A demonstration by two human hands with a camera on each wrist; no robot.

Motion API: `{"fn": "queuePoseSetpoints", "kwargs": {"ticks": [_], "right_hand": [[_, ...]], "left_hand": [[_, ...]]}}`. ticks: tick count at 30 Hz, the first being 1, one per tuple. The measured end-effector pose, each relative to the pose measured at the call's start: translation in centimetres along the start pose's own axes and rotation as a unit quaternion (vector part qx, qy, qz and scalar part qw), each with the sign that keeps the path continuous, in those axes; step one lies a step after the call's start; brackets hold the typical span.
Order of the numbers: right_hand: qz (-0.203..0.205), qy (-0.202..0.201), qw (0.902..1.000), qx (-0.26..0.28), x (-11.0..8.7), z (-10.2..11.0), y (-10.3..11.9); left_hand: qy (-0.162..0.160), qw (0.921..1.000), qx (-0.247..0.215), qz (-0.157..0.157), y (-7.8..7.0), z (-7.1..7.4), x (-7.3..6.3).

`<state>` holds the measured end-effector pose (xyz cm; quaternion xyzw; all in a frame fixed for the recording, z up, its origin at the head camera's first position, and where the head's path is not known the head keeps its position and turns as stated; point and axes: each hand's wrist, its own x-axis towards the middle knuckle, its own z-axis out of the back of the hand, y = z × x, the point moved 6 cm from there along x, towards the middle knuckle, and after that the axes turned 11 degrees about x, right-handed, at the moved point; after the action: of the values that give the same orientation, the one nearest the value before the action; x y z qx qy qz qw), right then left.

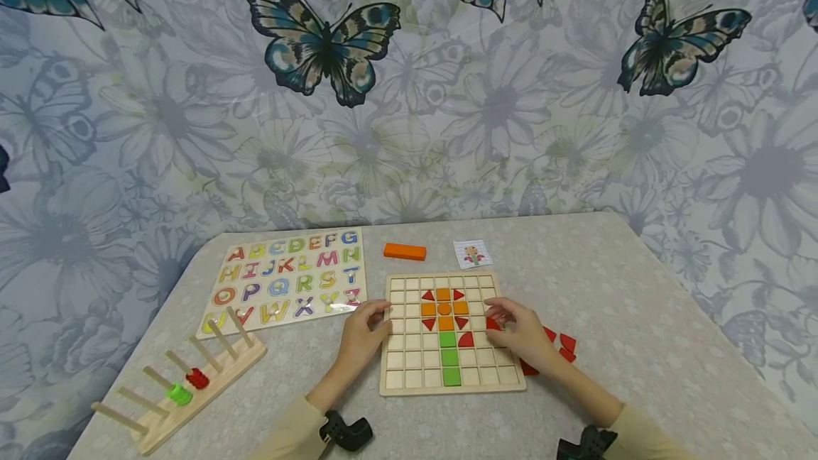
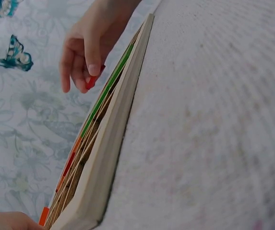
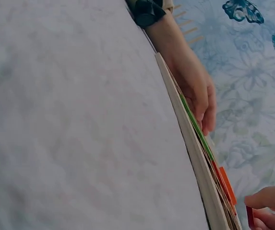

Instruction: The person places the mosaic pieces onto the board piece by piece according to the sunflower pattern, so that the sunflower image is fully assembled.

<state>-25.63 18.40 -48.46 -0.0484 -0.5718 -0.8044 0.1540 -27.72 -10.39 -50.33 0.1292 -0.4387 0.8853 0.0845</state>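
Observation:
A square wooden grid board [image 1: 412, 378] lies in front of me, with orange, red and green pieces forming a flower-like pattern. My right hand [image 1: 520, 329], over the board's right side, pinches a red piece [image 1: 492, 323] between thumb and fingers; in the right wrist view the red piece [image 3: 250, 217] shows edge-on. Below the orange flower, a green stem [image 1: 450, 357] runs down to the near edge, and one red quarter-circle piece [image 1: 466, 339] sits in a cell beside it. Along the left rim rests my left hand [image 1: 361, 336], its fingers relaxed against the board.
More red pieces [image 1: 566, 343] lie right of the board, partly hidden by the right forearm. Behind it are an orange block [image 1: 405, 252] and a small pattern card [image 1: 473, 254]. At left are an alphabet board [image 1: 290, 279] and a wooden peg stand [image 1: 211, 400] with green and red beads.

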Motion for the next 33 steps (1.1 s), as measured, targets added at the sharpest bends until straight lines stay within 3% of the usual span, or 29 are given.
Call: {"fn": "queuePoseSetpoints", "kwargs": {"ticks": [5,10,23,33], "right_hand": [[-0.002,0.028,0.9996,0.003,-0.1,-1.2,-0.1],[0.021,0.046,0.9986,-0.017,-0.3,-2.0,-0.3],[0.043,0.066,0.9969,0.0,-0.6,-2.4,-0.1],[0.048,0.072,0.9962,-0.007,-0.7,-2.4,0.1]], "left_hand": [[0.0,1.0,0.005,0.003,0.1,0.2,0.0],[-0.006,1.0,0.002,-0.003,0.1,0.2,0.0],[-0.002,0.9998,-0.018,0.001,0.2,0.1,-0.1],[-0.029,0.9982,0.014,-0.05,-0.4,0.1,-0.2]]}}
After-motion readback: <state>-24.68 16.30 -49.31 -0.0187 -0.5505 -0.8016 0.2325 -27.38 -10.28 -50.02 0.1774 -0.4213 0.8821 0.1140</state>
